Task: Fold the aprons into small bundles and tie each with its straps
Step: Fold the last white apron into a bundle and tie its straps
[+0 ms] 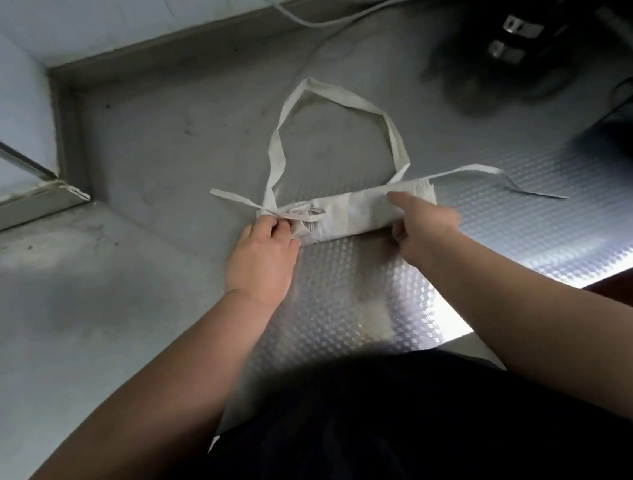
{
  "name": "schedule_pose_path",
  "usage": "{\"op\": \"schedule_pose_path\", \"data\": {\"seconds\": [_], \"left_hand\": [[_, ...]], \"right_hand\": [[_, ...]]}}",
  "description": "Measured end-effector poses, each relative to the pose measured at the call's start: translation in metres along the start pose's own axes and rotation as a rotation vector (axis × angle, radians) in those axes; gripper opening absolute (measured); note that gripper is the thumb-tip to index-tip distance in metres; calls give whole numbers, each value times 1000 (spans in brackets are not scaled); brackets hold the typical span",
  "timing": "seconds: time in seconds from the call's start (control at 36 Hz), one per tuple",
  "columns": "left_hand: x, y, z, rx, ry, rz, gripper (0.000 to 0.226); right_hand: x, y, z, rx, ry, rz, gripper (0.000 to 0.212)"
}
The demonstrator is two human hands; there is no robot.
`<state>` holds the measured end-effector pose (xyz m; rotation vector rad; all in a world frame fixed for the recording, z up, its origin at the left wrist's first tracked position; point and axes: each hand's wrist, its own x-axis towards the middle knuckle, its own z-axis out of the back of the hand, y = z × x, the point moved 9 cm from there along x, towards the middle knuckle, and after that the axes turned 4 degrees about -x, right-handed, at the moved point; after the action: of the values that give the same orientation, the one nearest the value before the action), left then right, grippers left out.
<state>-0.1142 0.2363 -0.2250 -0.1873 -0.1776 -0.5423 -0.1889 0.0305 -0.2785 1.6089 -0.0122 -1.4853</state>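
Left hand [265,244] pinching the left strap [231,198] right at the roll's left end, right hand [423,221] gripping the rolled apron [355,216] near its right end, index finger on top. It lies mid-counter [501,245], neck loop [332,101] sprawled beyond. Tug that strap too hard and the roll could loosen or skew. Left fingertips are hidden; the dark clutter [513,50] far right is too blurred to name

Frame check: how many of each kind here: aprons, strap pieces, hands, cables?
rolled apron: 1
neck loop: 1
side ties: 2
hands, left hand and right hand: 2
white cable: 1
Total: 7
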Motion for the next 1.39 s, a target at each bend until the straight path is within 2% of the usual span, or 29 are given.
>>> {"op": "schedule_pose_path", "data": {"seconds": [0.08, 0.14, 0.19, 0.28, 0.36, 0.42, 0.5, 0.56, 0.67, 0.69, 0.78, 0.89, 0.94, 1.03, 1.17, 1.22, 1.31, 1.39], "left_hand": [[3, 0, 4, -46, 52, 15, 26], [3, -1, 1, -67, 84, 5, 29], [4, 0, 1, -85, 117, 8, 31], [8, 3, 0, -180, 146, 61, 27], [13, -2, 2, -197, 151, 36, 28], [15, -8, -1, -164, 139, -19, 33], [16, -14, -9, -182, 177, -14, 31], [17, -13, -16, -177, 244, 25, 27], [22, -17, -20, -239, 325, -27, 41], [25, -18, -20, -274, 319, -33, 41], [28, -18, -21, -395, 319, -3, 33], [29, -7, -25, -566, 301, 157, 26], [30, -3, -23, -638, 275, 210, 19], [35, -1, -22, -704, 278, 230, 16], [41, 3, -24, -760, 323, 242, 11], [40, 9, -28, -887, 309, 350, 6], [37, 16, -32, -1185, 260, 578, 15], [37, 12, -31, -1293, 260, 616, 14]], "right_hand": [[-3, 0, -3, -72, 32, 5, 29], [-1, 5, -1, -160, 6, 96, 33], [-4, 23, -2, -426, -72, 349, 41], [-33, 44, -31, -925, -46, 839, 38], [-57, 29, -66, -1430, 30, 1112, 37], [-60, 17, -77, -1610, 74, 1167, 37], [-58, 8, -84, -1720, 115, 1179, 39], [-56, 4, -88, -1751, 177, 1153, 42], [-55, 1, -90, -1682, 382, 1088, 63], [-55, 5, -91, -1621, 421, 1079, 61], [-56, 20, -93, -1441, 494, 1051, 37], [-56, 27, -97, -1299, 551, 1028, 17], [-63, 28, -103, -1258, 588, 1076, 34], [-64, 20, -116, -1285, 657, 1041, 13], [-49, 23, -120, -1280, 647, 976, 18], [-48, 25, -117, -1246, 621, 966, 22], [-50, 27, -117, -1197, 620, 1023, 22], [-57, 24, -122, -1249, 681, 1086, 22]]}}
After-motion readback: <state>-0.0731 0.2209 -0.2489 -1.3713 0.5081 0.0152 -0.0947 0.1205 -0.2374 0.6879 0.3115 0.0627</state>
